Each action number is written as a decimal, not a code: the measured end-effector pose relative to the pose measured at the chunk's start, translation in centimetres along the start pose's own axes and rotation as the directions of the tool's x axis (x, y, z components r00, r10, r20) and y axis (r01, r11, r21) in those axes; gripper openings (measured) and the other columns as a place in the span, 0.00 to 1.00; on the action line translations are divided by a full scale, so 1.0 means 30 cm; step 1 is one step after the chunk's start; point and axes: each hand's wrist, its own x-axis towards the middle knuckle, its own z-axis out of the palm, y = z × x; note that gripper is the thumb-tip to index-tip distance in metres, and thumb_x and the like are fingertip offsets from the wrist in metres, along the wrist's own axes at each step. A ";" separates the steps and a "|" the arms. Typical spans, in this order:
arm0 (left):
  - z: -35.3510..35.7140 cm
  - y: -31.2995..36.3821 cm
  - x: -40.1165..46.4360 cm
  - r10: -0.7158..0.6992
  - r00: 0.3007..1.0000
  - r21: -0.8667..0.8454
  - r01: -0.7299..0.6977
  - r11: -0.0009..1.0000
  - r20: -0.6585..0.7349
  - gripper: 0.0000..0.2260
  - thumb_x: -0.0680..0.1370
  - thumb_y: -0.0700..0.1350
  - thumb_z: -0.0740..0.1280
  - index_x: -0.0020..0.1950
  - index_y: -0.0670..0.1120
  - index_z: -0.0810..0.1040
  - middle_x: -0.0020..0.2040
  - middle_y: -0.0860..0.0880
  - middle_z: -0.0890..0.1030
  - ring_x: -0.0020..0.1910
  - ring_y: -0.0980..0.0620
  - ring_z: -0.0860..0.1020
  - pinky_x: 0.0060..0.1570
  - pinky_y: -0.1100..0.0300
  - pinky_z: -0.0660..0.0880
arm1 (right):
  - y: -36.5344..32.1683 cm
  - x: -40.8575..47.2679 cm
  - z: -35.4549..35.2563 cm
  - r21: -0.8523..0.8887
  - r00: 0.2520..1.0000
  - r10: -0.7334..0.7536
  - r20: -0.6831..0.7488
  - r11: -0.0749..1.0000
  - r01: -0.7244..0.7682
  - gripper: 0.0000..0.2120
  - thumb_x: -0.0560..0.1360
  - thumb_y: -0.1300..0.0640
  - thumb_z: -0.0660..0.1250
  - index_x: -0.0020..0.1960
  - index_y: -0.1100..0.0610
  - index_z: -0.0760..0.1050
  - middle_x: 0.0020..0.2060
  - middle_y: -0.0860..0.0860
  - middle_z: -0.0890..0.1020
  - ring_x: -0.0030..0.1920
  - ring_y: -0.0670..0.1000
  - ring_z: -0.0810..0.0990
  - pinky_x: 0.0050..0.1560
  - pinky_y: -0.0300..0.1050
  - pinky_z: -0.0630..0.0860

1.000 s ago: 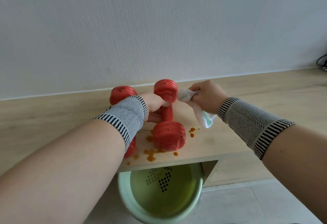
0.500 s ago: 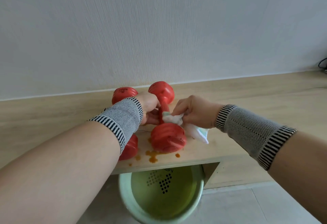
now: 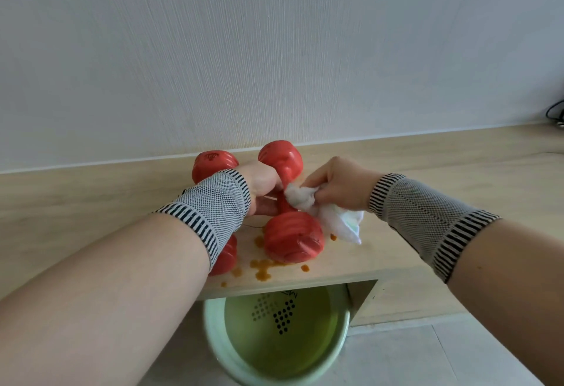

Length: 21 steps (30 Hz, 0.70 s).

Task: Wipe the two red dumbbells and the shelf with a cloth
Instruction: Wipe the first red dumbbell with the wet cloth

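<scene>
Two red dumbbells lie side by side on the pale wooden shelf (image 3: 427, 172). The right dumbbell (image 3: 293, 240) points away from me; my left hand (image 3: 262, 186) grips its handle from the left. My right hand (image 3: 338, 186) holds a bunched white cloth (image 3: 323, 211) and presses it against that handle from the right. The left dumbbell (image 3: 213, 163) is mostly hidden behind my left wrist; only its far head and part of its near head show. Orange stains (image 3: 262, 268) spot the shelf in front of the dumbbells.
A pale green basin (image 3: 219, 352) with yellowish water stands on the floor below the shelf's front edge. A white wall rises right behind the shelf. A dark cable (image 3: 555, 112) lies at the far right end.
My right hand with the cloth has come down from the dumbbell's far head to its handle. The dumbbell has turned slightly under my left hand.
</scene>
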 end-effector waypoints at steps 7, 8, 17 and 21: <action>-0.009 -0.011 0.017 -0.001 0.999 0.100 0.005 0.995 -0.039 0.07 0.78 0.36 0.67 0.55 0.38 0.78 0.44 0.42 0.81 0.33 0.49 0.81 0.28 0.58 0.78 | 0.001 -0.004 0.001 0.077 1.000 -0.006 -0.005 0.997 0.006 0.15 0.70 0.64 0.67 0.47 0.47 0.83 0.39 0.47 0.84 0.41 0.43 0.77 0.47 0.39 0.74; -0.009 -0.013 0.020 -0.001 0.999 0.095 0.005 0.995 -0.036 0.07 0.78 0.36 0.67 0.55 0.38 0.78 0.45 0.42 0.81 0.35 0.48 0.81 0.30 0.57 0.79 | 0.005 -0.002 0.002 0.115 0.999 -0.009 -0.033 0.993 0.012 0.15 0.70 0.65 0.67 0.47 0.46 0.83 0.39 0.47 0.83 0.41 0.43 0.77 0.47 0.39 0.75; 0.035 0.003 0.011 -0.050 0.998 -0.064 0.052 0.997 0.036 0.10 0.82 0.35 0.57 0.46 0.39 0.76 0.31 0.44 0.80 0.27 0.50 0.79 0.31 0.56 0.79 | 0.045 0.019 0.013 0.130 0.990 -0.034 -0.140 0.990 0.053 0.10 0.70 0.60 0.70 0.48 0.48 0.83 0.38 0.48 0.84 0.40 0.43 0.77 0.43 0.36 0.74; 0.043 0.004 0.010 -0.038 0.999 -0.024 0.039 0.999 0.023 0.10 0.81 0.34 0.57 0.58 0.37 0.76 0.42 0.40 0.82 0.35 0.45 0.81 0.42 0.48 0.80 | 0.038 0.082 0.004 0.021 0.968 -0.001 -0.251 1.000 0.007 0.10 0.70 0.57 0.71 0.51 0.50 0.83 0.39 0.48 0.83 0.41 0.47 0.80 0.41 0.39 0.75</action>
